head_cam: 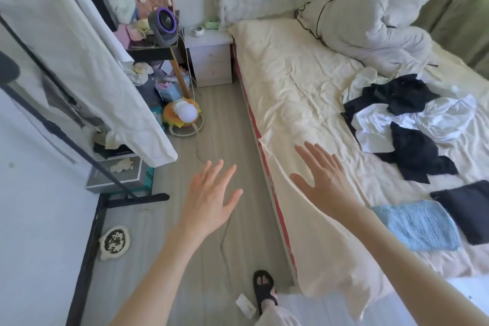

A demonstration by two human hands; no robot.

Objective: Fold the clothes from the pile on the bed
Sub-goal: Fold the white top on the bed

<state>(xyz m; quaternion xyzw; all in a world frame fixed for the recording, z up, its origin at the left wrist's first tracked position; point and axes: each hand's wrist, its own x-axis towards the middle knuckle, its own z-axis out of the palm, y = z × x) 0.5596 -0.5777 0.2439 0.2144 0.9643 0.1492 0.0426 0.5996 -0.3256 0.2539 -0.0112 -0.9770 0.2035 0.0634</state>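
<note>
Cream crumpled sheets cover the wide bed (296, 82). Both hands are empty with fingers spread apart: the left hand (209, 198) over the floor, the right hand (321, 174) above the bed's edge. A messy pile of black and white clothes (404, 124) lies well apart from them, near a folded blue knitted top (420, 225). Grabbing carelessly could knock that folded top open.
</note>
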